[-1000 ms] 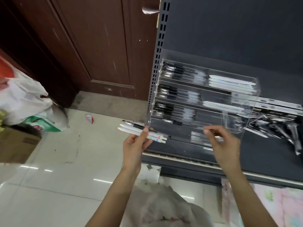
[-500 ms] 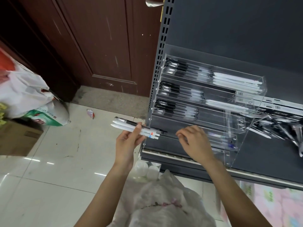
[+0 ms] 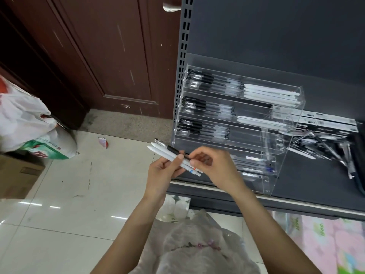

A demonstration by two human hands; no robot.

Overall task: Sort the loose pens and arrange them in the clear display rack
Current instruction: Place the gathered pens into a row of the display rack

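Note:
My left hand holds a small bundle of pens, white ones and a black-and-silver one, in front of the shelf's left corner. My right hand has come to the bundle and pinches one pen near its tip end. The clear display rack stands on the dark shelf just behind my hands. Its upper tiers hold black pens on the left and white pens on the right; a lower tier holds a few pens with blue ends. A heap of loose pens lies on the shelf to the rack's right.
Flat grey boxes lie behind the loose pens. The shelf's front edge runs below my hands. Left of it are a brown door, plastic bags and a cardboard box on the tiled floor.
My right hand left the rack's lower tier, moved left and took hold of a pen in the bundle. My left hand with the bundle stayed about where it was.

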